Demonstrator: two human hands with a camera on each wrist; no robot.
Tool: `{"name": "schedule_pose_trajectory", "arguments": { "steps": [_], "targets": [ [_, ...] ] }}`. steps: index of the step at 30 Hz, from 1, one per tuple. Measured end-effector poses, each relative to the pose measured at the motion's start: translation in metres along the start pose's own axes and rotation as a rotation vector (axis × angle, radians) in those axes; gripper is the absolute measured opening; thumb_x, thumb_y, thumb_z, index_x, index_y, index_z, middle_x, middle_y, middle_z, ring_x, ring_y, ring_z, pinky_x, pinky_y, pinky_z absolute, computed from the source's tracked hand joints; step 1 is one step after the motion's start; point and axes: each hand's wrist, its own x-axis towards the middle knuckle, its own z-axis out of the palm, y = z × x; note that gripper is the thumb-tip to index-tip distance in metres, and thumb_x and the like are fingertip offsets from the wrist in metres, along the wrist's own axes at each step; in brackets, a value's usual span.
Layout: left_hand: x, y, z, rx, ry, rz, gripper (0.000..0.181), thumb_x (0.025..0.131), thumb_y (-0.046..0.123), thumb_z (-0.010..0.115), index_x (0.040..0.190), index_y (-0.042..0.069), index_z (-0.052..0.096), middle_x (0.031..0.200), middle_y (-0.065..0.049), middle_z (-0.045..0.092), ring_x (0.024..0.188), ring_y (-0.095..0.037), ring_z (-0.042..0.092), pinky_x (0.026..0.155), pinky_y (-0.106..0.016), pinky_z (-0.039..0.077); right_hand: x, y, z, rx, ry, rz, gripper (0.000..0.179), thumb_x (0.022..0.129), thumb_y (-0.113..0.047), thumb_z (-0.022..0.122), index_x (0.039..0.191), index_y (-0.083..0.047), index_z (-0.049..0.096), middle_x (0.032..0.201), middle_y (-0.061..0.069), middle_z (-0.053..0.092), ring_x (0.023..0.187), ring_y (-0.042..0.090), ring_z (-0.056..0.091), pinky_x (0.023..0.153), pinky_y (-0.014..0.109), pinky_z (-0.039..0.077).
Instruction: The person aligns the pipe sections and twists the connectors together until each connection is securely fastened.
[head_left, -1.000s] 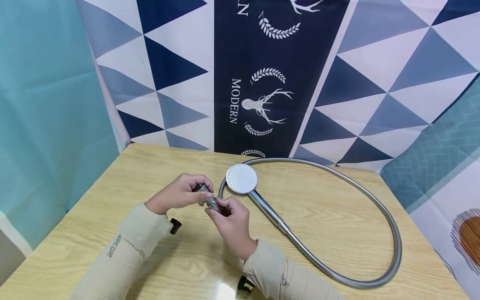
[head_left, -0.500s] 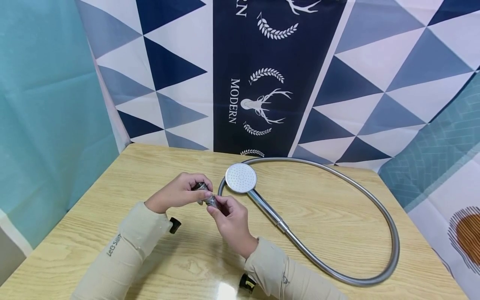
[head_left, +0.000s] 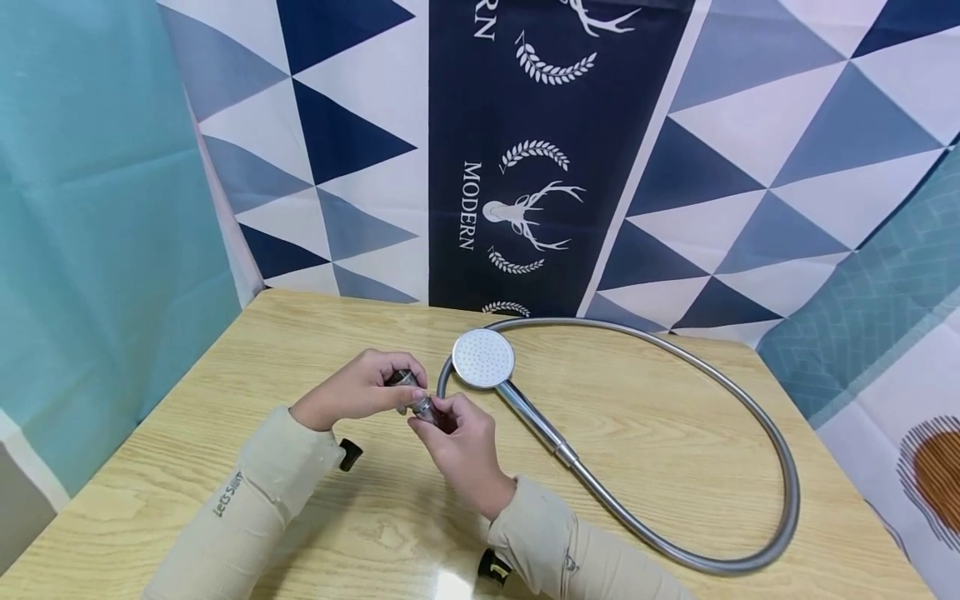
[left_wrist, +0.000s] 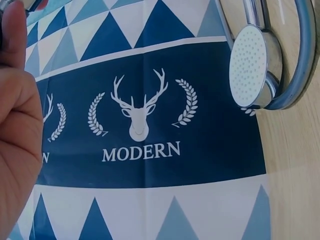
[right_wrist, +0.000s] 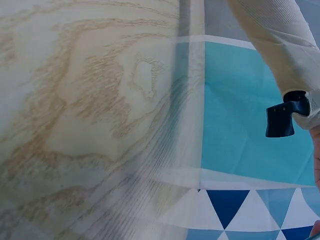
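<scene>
In the head view, my left hand (head_left: 366, 387) grips one end of a small shiny metal fitting (head_left: 423, 407), thumb along its near side. My right hand (head_left: 467, 450) pinches the fitting's other end between thumb and fingers. Both hands cover much of it, so its exact kind is hidden. Just right of the hands lies a handheld shower head (head_left: 483, 357), its dotted white face up. Its chrome handle joins a grey metal hose (head_left: 789, 483). The left wrist view catches part of the left hand (left_wrist: 19, 135) and the shower head (left_wrist: 248, 66).
A light wooden table (head_left: 375, 517) bears everything. The hose loops widely over its right half and back behind the shower head. A patterned cloth (head_left: 360, 167) hangs along the far edge, with a teal cloth (head_left: 112, 208) at left. Black wrist mounts (head_left: 349, 452) stick out near the sleeves.
The right hand's fingers shift slightly on the fitting, while the left hand keeps its hold. The shower head and hose stay put; the head camera's view sways a little.
</scene>
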Motion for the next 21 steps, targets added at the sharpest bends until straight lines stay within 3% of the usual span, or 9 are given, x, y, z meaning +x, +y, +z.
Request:
{"name": "schedule_pose_trajectory", "arguments": {
  "steps": [6, 13, 16, 21],
  "targets": [
    [-0.0022, 0.0004, 0.0006, -0.037, 0.01, -0.004, 0.003, 0.09, -0.007, 0.058, 0.092, -0.008, 0.06, 0.078, -0.006, 0.063, 0.065, -0.008, 0.058, 0.061, -0.027, 0.051, 0.0012, -0.0011, -0.0031, 0.005, -0.035, -0.013, 0.019, 0.075, 0.016, 0.071, 0.091, 0.015, 0.062, 0.076, 0.021, 0.066, 0.066, 0.004, 0.055, 0.052, 0.022, 0.05],
    [-0.0042, -0.0051, -0.001, -0.041, 0.006, 0.071, 0.004, 0.091, -0.004, 0.059, 0.09, -0.008, 0.06, 0.074, -0.004, 0.061, 0.063, -0.007, 0.055, 0.058, -0.026, 0.05, 0.0019, 0.0007, -0.0046, -0.018, -0.09, 0.012, 0.018, 0.079, 0.01, 0.071, 0.095, 0.013, 0.065, 0.076, 0.018, 0.067, 0.064, 0.006, 0.057, 0.053, 0.023, 0.049],
    [-0.0047, -0.0062, -0.0026, -0.036, 0.009, 0.094, 0.004, 0.091, -0.003, 0.06, 0.089, -0.006, 0.061, 0.074, -0.004, 0.061, 0.063, -0.006, 0.054, 0.057, -0.026, 0.05, 0.0029, 0.0018, -0.0052, -0.083, -0.111, -0.029, 0.021, 0.08, 0.006, 0.073, 0.099, 0.011, 0.067, 0.079, 0.016, 0.068, 0.064, 0.011, 0.06, 0.055, 0.023, 0.051],
    [-0.0046, -0.0061, -0.0053, -0.005, 0.026, 0.097, 0.004, 0.091, -0.003, 0.059, 0.088, -0.006, 0.061, 0.073, -0.002, 0.06, 0.06, -0.005, 0.052, 0.056, -0.025, 0.048, 0.0052, 0.0009, -0.0046, -0.203, -0.059, -0.096, 0.03, 0.073, 0.003, 0.08, 0.101, 0.005, 0.068, 0.084, 0.013, 0.068, 0.069, 0.02, 0.066, 0.06, 0.022, 0.053]
  ]
}}
